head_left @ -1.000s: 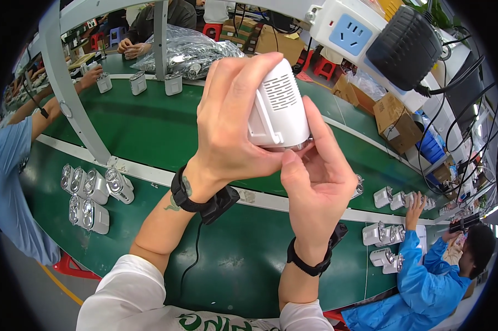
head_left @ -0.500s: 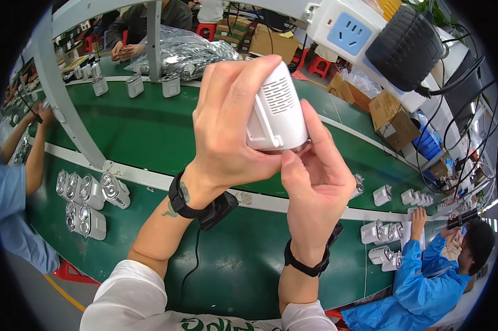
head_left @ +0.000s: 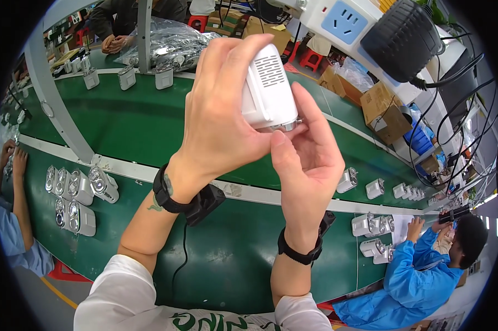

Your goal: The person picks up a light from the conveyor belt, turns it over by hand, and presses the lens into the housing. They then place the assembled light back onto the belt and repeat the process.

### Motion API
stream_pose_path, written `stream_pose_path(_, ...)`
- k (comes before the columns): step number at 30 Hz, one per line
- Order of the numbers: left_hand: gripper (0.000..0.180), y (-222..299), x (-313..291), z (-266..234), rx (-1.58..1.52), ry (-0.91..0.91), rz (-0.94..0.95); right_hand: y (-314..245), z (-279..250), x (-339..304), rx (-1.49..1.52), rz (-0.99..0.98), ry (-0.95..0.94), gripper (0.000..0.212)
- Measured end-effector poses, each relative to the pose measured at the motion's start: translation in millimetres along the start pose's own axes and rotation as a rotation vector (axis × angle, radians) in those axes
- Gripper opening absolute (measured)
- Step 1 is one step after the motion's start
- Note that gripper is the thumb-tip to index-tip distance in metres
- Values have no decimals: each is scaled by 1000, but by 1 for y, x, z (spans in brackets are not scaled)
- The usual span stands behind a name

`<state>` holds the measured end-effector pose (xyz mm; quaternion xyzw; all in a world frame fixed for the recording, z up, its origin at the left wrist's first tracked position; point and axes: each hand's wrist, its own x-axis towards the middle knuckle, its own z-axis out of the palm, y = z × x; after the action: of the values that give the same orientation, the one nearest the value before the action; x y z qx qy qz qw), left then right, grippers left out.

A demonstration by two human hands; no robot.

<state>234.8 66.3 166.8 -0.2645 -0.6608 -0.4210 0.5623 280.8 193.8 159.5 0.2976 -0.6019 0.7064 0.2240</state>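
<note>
2 curled grips on white device

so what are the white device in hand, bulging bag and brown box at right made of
White device: probably moulded plastic, satin, from its smooth rounded shell and slots; its shiny silvery end could be metal or chromed plastic.
Bulging bag: likely clear, glossy plastic film, given its wrinkles and glints.
Brown box: apparently matt cardboard, judging by its flat tan panels.
</note>
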Motion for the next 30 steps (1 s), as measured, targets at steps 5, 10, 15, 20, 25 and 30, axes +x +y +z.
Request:
stream_pose_path(5,86,2,1,-2,2,-38,-37,-2,1,1,9,0,5,61)
stream_pose_path(10,85,2,2,-6,-1,-32,-35,-3,6,0,14,13,12,60)
stream_pose_path(15,80,3,3,-9,41,-19,50,-4,4,-3,1,33,-15,59)
stream_pose_path(20,77,2,2,-7,64,28,82,0,9,-4,91,8,29,56)
stream_pose_path(25,77,0,-1,-7,56,48,96,-2,12,-6,106,-9,60,54)
stream_pose_path(30,77,0,-3,-6,63,34,70,-2,11,-7,79,10,83,53)
